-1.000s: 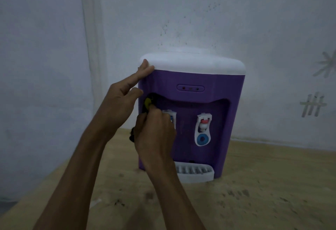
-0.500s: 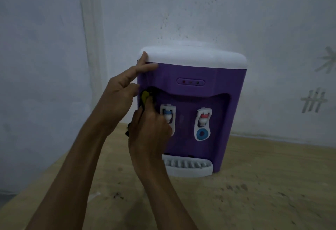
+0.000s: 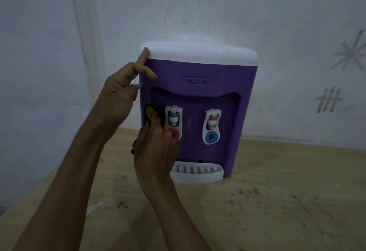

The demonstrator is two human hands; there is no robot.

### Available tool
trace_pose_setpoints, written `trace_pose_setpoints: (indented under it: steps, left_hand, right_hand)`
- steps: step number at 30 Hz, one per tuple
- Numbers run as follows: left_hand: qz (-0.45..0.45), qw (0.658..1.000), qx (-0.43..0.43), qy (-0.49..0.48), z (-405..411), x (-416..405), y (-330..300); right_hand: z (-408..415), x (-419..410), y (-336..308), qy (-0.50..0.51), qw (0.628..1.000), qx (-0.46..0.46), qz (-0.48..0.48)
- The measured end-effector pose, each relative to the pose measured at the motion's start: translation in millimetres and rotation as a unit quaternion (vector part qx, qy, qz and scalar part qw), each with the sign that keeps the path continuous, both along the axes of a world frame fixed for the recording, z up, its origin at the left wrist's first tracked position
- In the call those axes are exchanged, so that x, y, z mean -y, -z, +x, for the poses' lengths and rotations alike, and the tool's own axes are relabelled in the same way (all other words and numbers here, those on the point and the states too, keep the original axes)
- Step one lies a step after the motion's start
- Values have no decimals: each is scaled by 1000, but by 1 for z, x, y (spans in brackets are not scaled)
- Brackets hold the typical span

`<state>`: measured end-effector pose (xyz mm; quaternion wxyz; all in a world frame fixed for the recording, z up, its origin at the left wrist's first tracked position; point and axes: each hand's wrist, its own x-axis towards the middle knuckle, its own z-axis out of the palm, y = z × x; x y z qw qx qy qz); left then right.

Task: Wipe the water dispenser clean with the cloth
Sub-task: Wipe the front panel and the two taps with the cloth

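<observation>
- Gripping a yellow-and-dark cloth (image 3: 149, 111), the right hand (image 3: 156, 147) presses it into the purple water dispenser (image 3: 227, 84)'s recess, left of the blue-topped tap (image 3: 173, 119).
- Left hand (image 3: 120, 94) braces the dispenser's upper corner, fingers extended against its white lid (image 3: 198, 52).
- White drip tray (image 3: 198, 175) sits at its base on the bench (image 3: 277, 201).

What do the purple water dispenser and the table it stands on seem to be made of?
The water dispenser looks like moulded plastic: a matte purple body with rounded edges, a smooth white top and a white ribbed drip tray. The table looks like bare, pale wood or plywood with an unvarnished, dull surface, marked with dark specks and smudges. The light is dim, so neither is certain.
</observation>
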<state>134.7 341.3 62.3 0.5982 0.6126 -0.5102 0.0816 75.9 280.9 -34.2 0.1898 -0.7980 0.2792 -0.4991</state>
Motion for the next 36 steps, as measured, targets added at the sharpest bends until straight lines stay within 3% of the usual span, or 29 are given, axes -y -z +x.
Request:
trace_pose_setpoints:
  steps: [2,6,11,15,21,25,31,36]
  left_hand:
    - [2,1000,-1,6,1,-1,0]
    - [5,1000,-8,9,3,-1,2]
    - [5,1000,-13,5,-1,0,1]
    - [1,1000,-15,14,0,-1,1]
    - [5,1000,-7,7,3,0,3]
    - [-5,1000,-7,17,3,-1,2]
    - [-7,1000,-7,21,4,-1,2]
    - [-5,1000,-11,23,4,-1,3]
  right_hand:
    - [0,6,-7,-38,998,-1,52]
    - [0,2,-16,-48,996,45,58]
    - [-9,-7,25,-19,994,-72,85]
    - [-12,-10,42,-18,985,-115,124]
    - [-5,-10,14,-33,984,7,173]
    - [-10,-14,32,-24,985,-66,155]
    - [-15,-13,56,-25,955,-146,257]
    - [-9,-11,42,-45,950,-72,299]
